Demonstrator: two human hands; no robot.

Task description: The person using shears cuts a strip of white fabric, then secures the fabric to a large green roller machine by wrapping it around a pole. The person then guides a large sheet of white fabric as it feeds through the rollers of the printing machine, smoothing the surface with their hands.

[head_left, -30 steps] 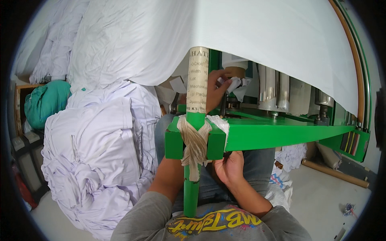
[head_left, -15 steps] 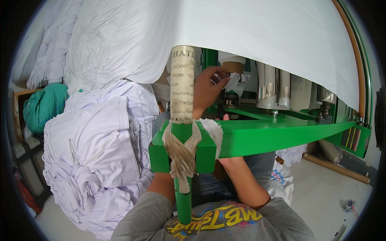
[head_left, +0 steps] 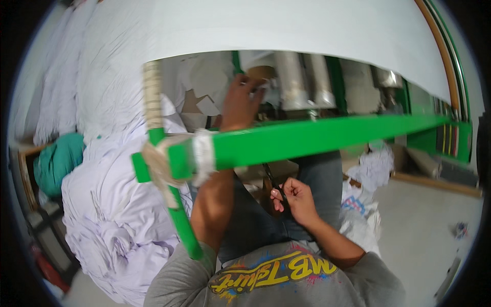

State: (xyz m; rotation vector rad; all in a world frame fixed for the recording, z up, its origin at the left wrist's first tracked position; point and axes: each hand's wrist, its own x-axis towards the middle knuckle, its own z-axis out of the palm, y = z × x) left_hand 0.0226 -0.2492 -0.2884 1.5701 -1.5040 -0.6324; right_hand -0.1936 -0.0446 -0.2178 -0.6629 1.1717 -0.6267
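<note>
My left hand (head_left: 239, 102) reaches beyond the green beam (head_left: 317, 133), its curved fingers at a brown cardboard core (head_left: 261, 72); motion blur hides whether they grip anything. My right hand (head_left: 294, 199), below the beam, is closed on a thin black rod-like tool (head_left: 271, 174). Beside my left arm is a green post (head_left: 181, 220) with a paper-wrapped top (head_left: 152, 92) and tied beige cloth (head_left: 158, 156). Metal rollers (head_left: 291, 82) stand right of my left hand.
A white sheet (head_left: 286, 25) spans the top. White fabric piles (head_left: 102, 194) and a green bundle (head_left: 56, 163) lie at left. At right are a wooden-edged board (head_left: 434, 187) and white scraps (head_left: 371, 169) on the floor (head_left: 414, 230).
The view has shifted, putting post and beam farther left and higher. My right hand has emerged from behind the beam, showing the black tool. My left hand appears higher and more blurred.
</note>
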